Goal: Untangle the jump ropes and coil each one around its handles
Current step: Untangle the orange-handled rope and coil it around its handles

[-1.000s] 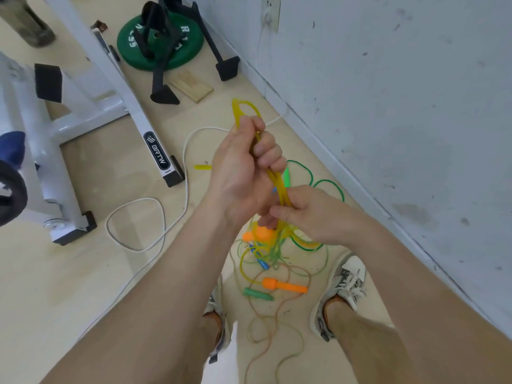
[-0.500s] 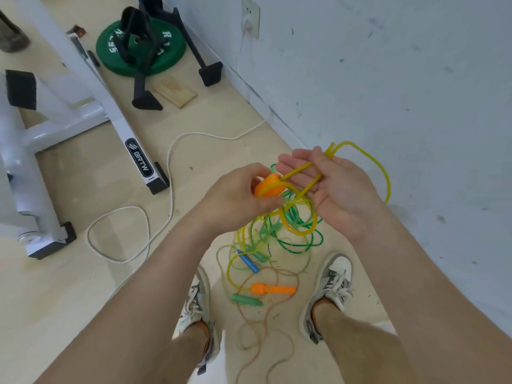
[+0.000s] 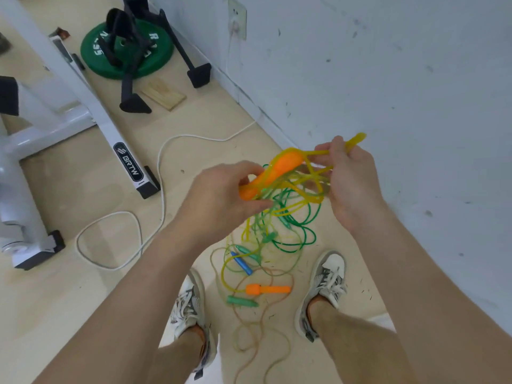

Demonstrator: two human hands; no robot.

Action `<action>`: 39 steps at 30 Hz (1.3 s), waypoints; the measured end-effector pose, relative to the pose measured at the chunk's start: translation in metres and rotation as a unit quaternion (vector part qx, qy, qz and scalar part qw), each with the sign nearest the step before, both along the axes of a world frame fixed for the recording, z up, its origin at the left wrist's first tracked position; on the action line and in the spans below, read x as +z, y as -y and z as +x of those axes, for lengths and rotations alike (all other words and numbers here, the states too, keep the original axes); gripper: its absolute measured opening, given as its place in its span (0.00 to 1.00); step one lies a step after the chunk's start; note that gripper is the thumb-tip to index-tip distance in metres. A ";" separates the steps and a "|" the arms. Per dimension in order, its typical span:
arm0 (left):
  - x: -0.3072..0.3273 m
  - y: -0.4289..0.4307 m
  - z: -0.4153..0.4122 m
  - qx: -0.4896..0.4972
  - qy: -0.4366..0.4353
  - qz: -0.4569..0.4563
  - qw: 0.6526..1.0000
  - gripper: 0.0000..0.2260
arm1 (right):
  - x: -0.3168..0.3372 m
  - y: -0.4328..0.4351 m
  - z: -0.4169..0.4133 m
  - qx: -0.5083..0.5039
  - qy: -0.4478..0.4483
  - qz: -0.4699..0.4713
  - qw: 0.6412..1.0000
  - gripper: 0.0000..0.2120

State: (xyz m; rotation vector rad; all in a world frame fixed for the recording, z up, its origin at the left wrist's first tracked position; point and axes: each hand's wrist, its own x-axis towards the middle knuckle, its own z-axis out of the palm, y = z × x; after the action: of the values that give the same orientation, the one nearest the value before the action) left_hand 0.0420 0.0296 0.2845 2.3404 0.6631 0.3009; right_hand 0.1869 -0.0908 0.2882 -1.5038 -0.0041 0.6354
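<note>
A pale, smooth wooden floor meets a scuffed white wall. Above the floor, the left hand grips a rounded orange plastic handle. The right hand pinches the glossy translucent yellow rope looped round it. Thin tangled jump ropes in green, yellow and brown lie on the floor between the sneakers.

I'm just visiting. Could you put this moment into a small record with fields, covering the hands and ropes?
Left hand: grips an orange handle
Right hand: pinches the yellow rope
Yellow rope: draped over that handle, trailing down into the tangle
Floor: green rope, blue handle, green handle, second orange handle
Progress: ropes tangled, none coiled yet
</note>
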 end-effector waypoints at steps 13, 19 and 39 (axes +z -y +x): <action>-0.002 0.002 -0.015 -0.180 -0.072 -0.303 0.933 0.31 | -0.008 0.001 0.013 -0.111 -0.298 0.247 0.915 0.11; -0.001 0.021 -0.010 -0.142 -0.030 -0.295 0.944 0.36 | -0.006 0.001 0.013 -0.094 -0.341 0.355 0.865 0.21; -0.018 -0.021 -0.015 0.135 -0.024 -0.009 0.991 0.12 | 0.000 -0.007 -0.004 -0.005 -0.103 0.126 0.987 0.14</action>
State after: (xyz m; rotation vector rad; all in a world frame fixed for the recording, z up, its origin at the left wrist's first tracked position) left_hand 0.0268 0.0506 0.2663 2.2467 1.0044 0.3584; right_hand 0.1832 -0.0839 0.2883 -1.1895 0.0793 0.7501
